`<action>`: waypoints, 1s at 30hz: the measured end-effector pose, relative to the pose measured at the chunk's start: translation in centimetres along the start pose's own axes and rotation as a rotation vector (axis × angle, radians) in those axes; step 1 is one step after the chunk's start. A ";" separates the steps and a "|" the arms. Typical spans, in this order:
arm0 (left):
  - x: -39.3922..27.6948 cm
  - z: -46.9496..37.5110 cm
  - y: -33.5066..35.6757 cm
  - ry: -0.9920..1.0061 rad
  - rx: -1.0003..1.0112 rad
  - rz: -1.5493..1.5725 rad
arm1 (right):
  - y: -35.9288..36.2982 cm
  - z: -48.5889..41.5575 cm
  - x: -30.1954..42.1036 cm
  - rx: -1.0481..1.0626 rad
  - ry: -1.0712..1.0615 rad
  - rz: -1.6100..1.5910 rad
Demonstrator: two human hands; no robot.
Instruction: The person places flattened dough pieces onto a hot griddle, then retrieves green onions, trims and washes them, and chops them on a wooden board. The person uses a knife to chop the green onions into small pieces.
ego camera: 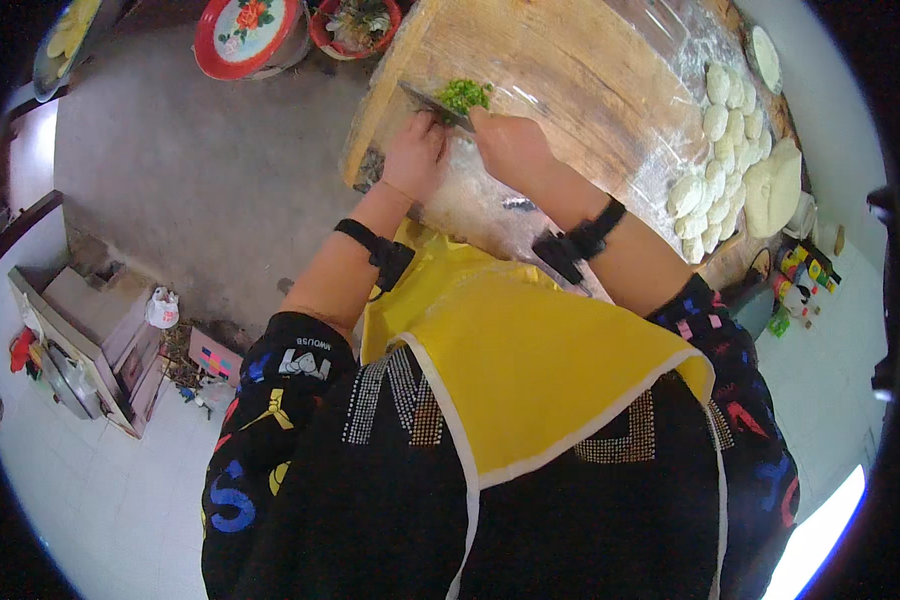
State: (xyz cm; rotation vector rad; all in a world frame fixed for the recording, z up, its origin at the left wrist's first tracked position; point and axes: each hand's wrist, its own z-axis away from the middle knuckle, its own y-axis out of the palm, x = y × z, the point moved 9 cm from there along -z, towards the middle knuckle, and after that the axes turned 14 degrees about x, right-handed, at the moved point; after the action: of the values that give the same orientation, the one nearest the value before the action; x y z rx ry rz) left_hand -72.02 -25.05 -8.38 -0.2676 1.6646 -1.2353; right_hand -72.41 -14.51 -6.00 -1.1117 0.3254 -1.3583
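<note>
My right hand [514, 146] grips a kitchen knife [429, 102] near the left corner of a wooden work board [570, 64]. The dark blade points to the far left. Behind it lies a small heap of chopped green vegetable [465, 95]. My left hand [414, 156] is on the near side of the blade, its fingers bent and close to the steel. What lies under those fingers is hidden. White flour [469, 176] dusts the board around both hands.
Several dough pieces [714, 180] cover the board's right side, beside a large dough lump [772, 189] and a bowl [765, 60]. Past the board's left edge stand a red-rimmed floral basin [247, 28] and a second red basin [356, 28]. A yellow apron [540, 360] covers my front.
</note>
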 end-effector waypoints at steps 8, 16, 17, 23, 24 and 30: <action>-0.2 0.2 -1.0 0.016 -0.107 -0.047 | -0.7 0.1 -0.4 -0.163 -0.030 -0.063; 1.2 0.2 0.6 -0.029 -0.048 0.035 | 0.8 0.4 -0.1 0.043 -0.001 0.111; 2.4 0.1 1.8 -0.153 0.062 0.131 | 1.7 0.2 -0.2 0.105 0.031 0.087; 0.6 0.1 1.2 -0.035 0.110 0.106 | 1.2 -0.5 -1.2 0.045 0.074 -0.014; 0.3 0.2 0.6 0.005 0.075 0.151 | 0.2 0.0 -1.1 -0.036 0.033 -0.033; 0.2 0.5 0.6 0.001 0.060 0.059 | 0.9 -0.3 -0.3 0.002 -0.036 0.033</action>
State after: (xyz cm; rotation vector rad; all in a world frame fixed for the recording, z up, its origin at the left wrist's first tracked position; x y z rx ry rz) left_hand -71.48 -25.20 -8.98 -0.1795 1.6226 -1.2385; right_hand -72.17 -14.55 -6.92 -1.1236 0.3147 -1.3077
